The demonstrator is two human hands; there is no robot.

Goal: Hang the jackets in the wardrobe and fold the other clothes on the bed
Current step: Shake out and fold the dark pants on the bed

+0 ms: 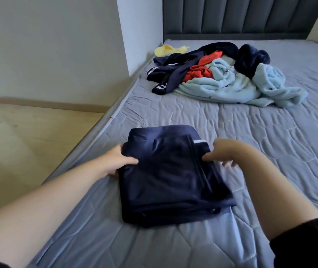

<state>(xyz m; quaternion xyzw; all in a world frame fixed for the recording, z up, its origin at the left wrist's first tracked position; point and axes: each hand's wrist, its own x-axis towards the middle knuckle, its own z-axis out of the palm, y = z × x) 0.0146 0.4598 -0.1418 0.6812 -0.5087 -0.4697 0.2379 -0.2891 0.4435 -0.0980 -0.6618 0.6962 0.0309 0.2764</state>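
A grey quilted bed (pixel 250 132) fills the right side, with a dark, vertically channelled headboard (pixel 241 14) at its far end. On the left, a pale wooden floor (pixel 28 132) meets a beige wall (pixel 48 45) along a tan skirting (pixel 44 103). A white pillar (pixel 140 26) stands beside the bed. The light is soft and even.

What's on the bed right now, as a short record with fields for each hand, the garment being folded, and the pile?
left hand: grips the left edge of the navy garment
right hand: thumb on its right edge, fingers blurred
navy garment: folded, flat on the mattress
pile: unfolded, near the headboard; light blue fleece, red garment, navy striped garment, dark fluffy garment
yellow item: beside the pile, on its far left
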